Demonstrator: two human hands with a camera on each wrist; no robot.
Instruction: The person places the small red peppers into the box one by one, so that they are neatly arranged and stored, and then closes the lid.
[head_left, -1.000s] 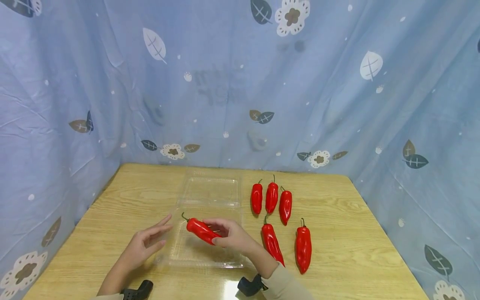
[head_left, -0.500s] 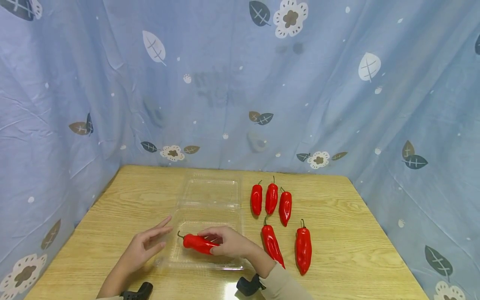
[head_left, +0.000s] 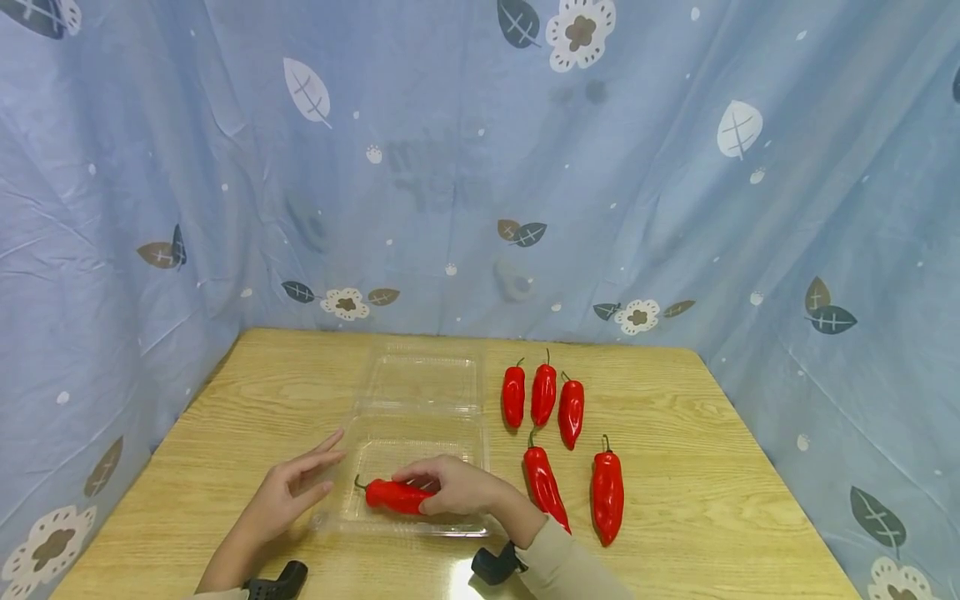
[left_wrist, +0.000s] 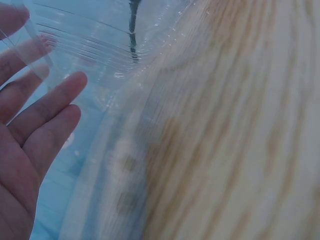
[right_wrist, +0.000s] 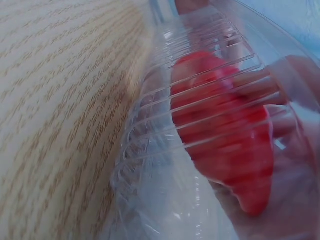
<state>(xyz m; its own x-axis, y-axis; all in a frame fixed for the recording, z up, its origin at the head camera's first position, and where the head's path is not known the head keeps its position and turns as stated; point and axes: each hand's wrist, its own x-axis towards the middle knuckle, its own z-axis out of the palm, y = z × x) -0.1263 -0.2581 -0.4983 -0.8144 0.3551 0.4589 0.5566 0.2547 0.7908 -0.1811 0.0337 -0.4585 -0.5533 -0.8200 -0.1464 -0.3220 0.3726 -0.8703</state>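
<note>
In the head view, a red chili pepper [head_left: 392, 496] with a dark stem lies sideways within the near half of a clear plastic clamshell box [head_left: 420, 429], low at its front. My right hand [head_left: 461, 487] grips the pepper's right end between thumb and fingers. The right wrist view shows the same pepper [right_wrist: 220, 125] through the ribbed box wall [right_wrist: 150, 105]. At the box's left side is my left hand [head_left: 288, 492], fingers spread and holding nothing. Seen in the left wrist view, the left hand's fingertips [left_wrist: 75, 85] are close to the clear wall; contact is unclear.
Several more red peppers lie right of the box: a back row including one pepper [head_left: 543, 395], one pepper [head_left: 545, 487] near my right forearm, and another pepper [head_left: 607, 498] farther right. The box lid [head_left: 423, 382] lies folded back on the wooden table [head_left: 690, 467]. A blue curtain [head_left: 450, 167] surrounds the table.
My right hand has lowered the red pepper toward the front of the box, and the pepper has turned nearly level. The left hand has stayed in place.
</note>
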